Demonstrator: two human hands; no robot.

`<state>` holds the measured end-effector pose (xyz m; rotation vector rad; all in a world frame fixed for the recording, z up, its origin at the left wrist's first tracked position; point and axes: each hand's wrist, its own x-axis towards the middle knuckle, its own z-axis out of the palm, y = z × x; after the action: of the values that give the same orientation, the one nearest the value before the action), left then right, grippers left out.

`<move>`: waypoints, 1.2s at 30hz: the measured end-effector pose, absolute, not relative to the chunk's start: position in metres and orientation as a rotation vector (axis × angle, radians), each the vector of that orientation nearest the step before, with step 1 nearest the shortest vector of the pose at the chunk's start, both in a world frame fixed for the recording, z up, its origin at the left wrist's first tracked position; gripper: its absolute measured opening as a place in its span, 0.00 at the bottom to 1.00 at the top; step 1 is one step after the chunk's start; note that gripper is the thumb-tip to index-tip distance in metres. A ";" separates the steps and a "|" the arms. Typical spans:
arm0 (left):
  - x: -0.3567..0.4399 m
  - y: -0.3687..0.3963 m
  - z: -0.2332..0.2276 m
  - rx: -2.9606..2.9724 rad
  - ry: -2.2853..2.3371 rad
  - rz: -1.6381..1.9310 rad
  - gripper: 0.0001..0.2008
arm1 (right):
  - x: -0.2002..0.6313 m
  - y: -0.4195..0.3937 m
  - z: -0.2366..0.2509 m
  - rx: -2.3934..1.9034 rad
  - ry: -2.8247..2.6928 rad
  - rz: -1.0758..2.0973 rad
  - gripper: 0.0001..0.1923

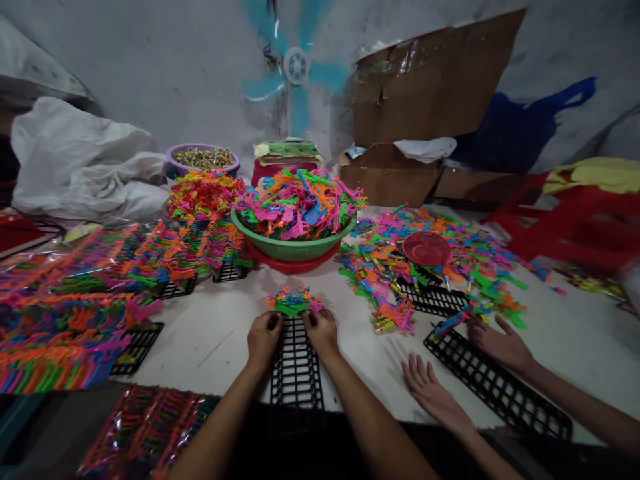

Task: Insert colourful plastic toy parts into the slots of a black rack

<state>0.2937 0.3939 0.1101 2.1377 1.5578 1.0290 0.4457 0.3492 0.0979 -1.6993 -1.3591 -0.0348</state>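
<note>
My left hand [263,338] and my right hand [321,333] sit on either side of a black plastic slotted rack [296,370] lying lengthwise on the white floor in front of me. Both hands' fingers curl against the rack's far end, beside a small cluster of colourful plastic toy pieces [294,300] standing in its top slots. A green basin [293,245] heaped with the same bright pieces stands just beyond, on a red basin.
Another person's two hands [465,373] rest flat around a second black rack [495,383] at the right. Loose pieces and a red lid [427,247] lie right of the basin. Filled racks [75,313] crowd the left. Cardboard boxes [400,167] and a fan [296,67] stand behind.
</note>
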 end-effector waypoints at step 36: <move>0.295 0.394 0.110 2.164 1.614 0.944 0.16 | 0.450 0.348 0.101 -1.750 -1.338 0.059 0.06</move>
<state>0.2949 0.3935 0.1096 2.1639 1.6143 0.9443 0.4496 0.3480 0.1013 -1.7497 -1.3378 0.0592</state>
